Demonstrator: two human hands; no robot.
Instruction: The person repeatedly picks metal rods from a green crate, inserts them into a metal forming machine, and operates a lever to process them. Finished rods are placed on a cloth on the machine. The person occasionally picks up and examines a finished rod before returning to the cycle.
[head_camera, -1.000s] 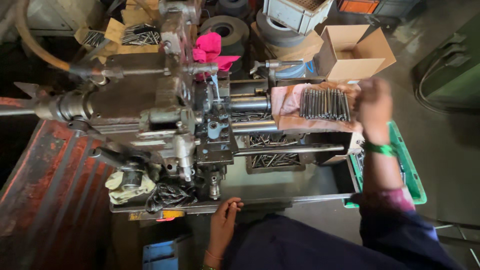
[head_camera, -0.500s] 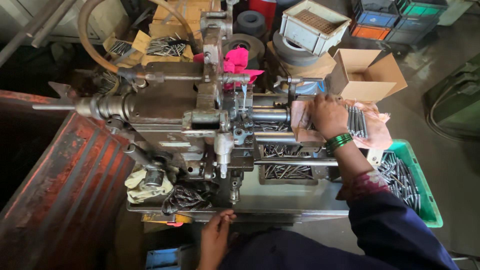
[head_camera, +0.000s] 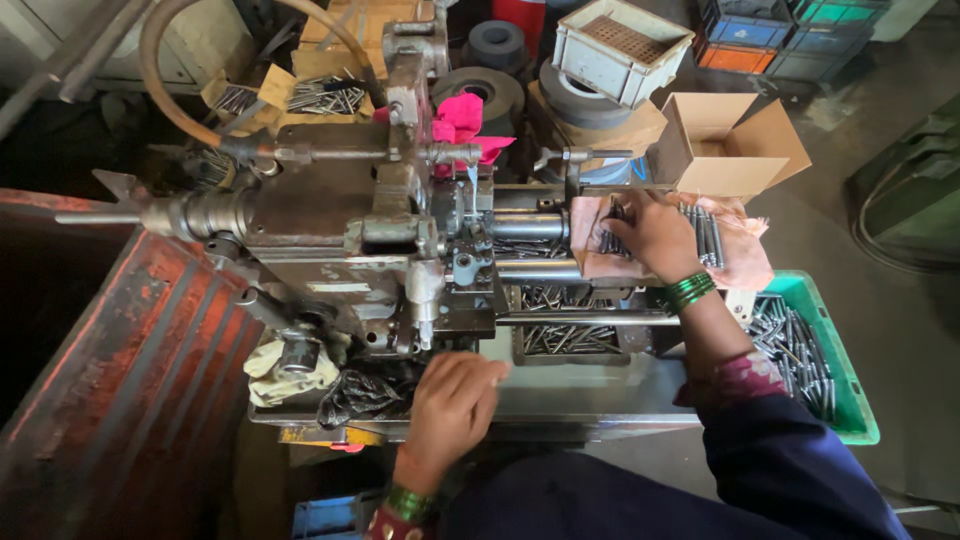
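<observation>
Head view: our right hand (head_camera: 655, 235) lies on the metal rods (head_camera: 705, 235) spread over a pink cloth (head_camera: 745, 262), fingers curled down on a few; whether they are gripped, we cannot tell. Our left hand (head_camera: 452, 400) rests loosely closed and empty on the machine (head_camera: 380, 240) front edge. Best to pinch one rod cleanly, clear of the slide bars (head_camera: 540, 268). Nearby: green crate (head_camera: 850, 410) of rods, cardboard box (head_camera: 725, 145), dark rag (head_camera: 360, 395) crowding the left hand.
</observation>
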